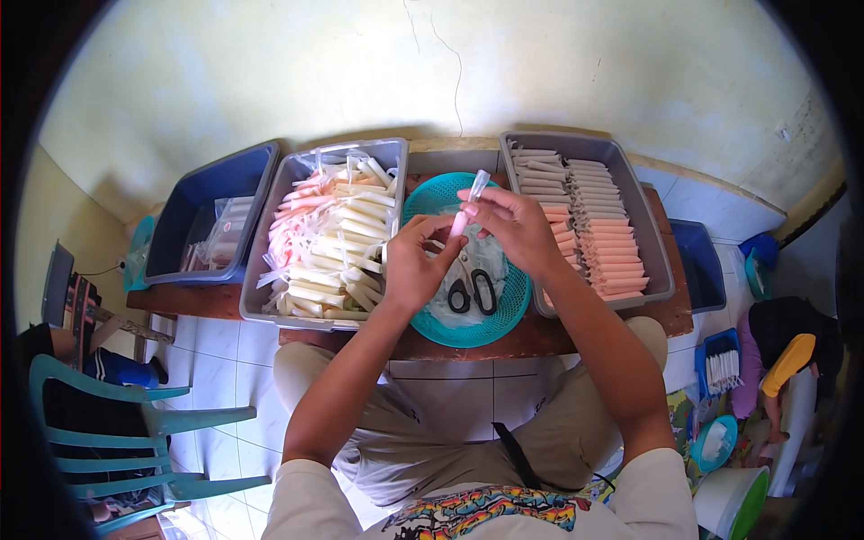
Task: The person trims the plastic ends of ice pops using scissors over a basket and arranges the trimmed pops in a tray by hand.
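My left hand (423, 261) pinches the lower part of a pink wrapped stick (460, 222) over the teal basket (441, 335). My right hand (508, 220) closes on the clear plastic end at the stick's top. Below my hands, black-handled scissors (472, 292) lie in the basket on clear plastic scraps (441, 310). To the left, a grey tray (403, 171) holds a loose pile of pink and cream sticks (346, 225) with long plastic ends. To the right, another grey tray (666, 261) holds rows of white and salmon-pink sticks (612, 252).
A dark blue bin (166, 243) with packed sticks stands far left. The wooden table (540, 340) carries the trays. At lower left is a teal chair (108, 441), with a person (126, 364) behind it. Another person (783, 342) bends at the right near a white tub (724, 499).
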Motion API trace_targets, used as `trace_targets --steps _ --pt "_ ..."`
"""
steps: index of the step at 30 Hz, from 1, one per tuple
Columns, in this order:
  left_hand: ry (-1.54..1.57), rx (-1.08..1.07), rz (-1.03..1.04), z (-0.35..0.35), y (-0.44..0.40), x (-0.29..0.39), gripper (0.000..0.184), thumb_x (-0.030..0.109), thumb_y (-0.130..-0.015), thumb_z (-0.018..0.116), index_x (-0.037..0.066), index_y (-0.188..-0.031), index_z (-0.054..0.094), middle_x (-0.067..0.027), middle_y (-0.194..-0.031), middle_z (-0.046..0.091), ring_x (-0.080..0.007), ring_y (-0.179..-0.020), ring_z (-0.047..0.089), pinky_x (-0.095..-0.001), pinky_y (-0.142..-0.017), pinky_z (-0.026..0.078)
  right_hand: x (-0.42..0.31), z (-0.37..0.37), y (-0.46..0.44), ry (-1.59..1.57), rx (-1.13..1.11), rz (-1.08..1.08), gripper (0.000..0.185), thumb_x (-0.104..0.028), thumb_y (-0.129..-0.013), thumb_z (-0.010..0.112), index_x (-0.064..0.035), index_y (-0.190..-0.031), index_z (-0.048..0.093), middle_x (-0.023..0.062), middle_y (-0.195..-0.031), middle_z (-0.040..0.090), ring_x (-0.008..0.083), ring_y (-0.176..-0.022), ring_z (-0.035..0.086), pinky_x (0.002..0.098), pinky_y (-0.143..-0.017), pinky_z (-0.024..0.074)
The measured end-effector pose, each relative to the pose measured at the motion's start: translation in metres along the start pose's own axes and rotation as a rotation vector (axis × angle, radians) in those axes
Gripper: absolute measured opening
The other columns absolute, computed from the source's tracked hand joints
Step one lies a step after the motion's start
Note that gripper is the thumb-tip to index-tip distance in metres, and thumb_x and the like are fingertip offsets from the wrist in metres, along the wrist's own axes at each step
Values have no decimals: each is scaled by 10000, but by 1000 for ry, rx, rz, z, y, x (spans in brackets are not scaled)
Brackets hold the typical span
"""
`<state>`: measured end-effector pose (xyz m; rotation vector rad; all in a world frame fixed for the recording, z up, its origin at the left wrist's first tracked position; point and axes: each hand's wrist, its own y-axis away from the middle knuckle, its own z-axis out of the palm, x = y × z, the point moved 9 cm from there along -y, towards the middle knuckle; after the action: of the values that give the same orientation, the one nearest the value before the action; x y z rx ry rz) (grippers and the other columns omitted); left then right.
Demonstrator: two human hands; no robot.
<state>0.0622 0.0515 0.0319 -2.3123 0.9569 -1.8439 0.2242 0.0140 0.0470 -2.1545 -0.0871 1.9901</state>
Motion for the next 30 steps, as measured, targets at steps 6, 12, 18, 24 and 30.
trace_targets --steps 6,12,18,24,30 --pt "-160 -16 26 -7 11 6 346 31 -902 839 68 -1243 786 -92 -1004 764 -151 -833 727 -307 -739 593 14 -1 -3 26 51 70 314 -283 -1030 763 -16 -1191 803 14 -962 765 77 -875 666 266 -765 552" --pt "-227 -29 102 -12 10 13 362 41 -893 847 61 -1249 785 -122 -1032 778 -207 -861 754 -328 -755 599 36 -15 3 -124 126 252 270 -298 -996 806 -45 -1093 813 -6 -908 727 60 -836 632 243 -727 511" --pt "-237 19 155 -15 5 20 364 51 -893 827 112 -1250 793 -115 -1026 763 -295 -879 737 -405 -755 604 34 -26 -1 -157 184 219 264 -279 -980 826 -29 -1063 816 -18 -844 692 57 -777 600 247 -694 520" --pt "-348 56 250 -16 8 28 377 48 -874 834 101 -1246 795 -119 -1038 771 -308 -933 729 -414 -819 599 32 -37 0 -176 233 205 267 -227 -986 818 -26 -1161 816 -7 -881 699 60 -798 607 241 -701 529" --pt "-396 63 281 -22 10 28 347 16 -863 829 42 -1206 789 -126 -1062 785 -317 -937 732 -414 -828 598 36 -30 0 -202 192 190 264 -250 -1017 784 -46 -1182 808 -19 -981 726 65 -862 621 238 -763 529"
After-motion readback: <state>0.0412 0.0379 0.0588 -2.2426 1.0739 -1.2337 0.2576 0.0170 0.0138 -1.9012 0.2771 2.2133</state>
